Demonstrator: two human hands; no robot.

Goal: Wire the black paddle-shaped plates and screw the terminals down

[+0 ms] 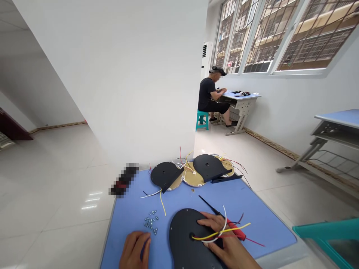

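My right hand (224,241) grips the right side of a black curved metal plate (182,231) that lies near the table's front edge. Yellow, white, red and dark wires (224,233) come out of a hole in the plate and trail over the hand. Under those wires, beside the hand, lies a screwdriver (235,228) with a red handle and a dark shaft. My left hand (134,249) is closed left of the plate, thumb and fingertips together; whatever they hold is hidden. Just beyond it, small silver screws (151,221) lie in a loose cluster.
At the blue table's (126,213) back lie a black plate (165,173) and another black plate (209,166), among wired round discs (193,177). A wall stands behind. A teal stool (328,233) is at right. Farther off, a seated person (209,91) works at a desk.
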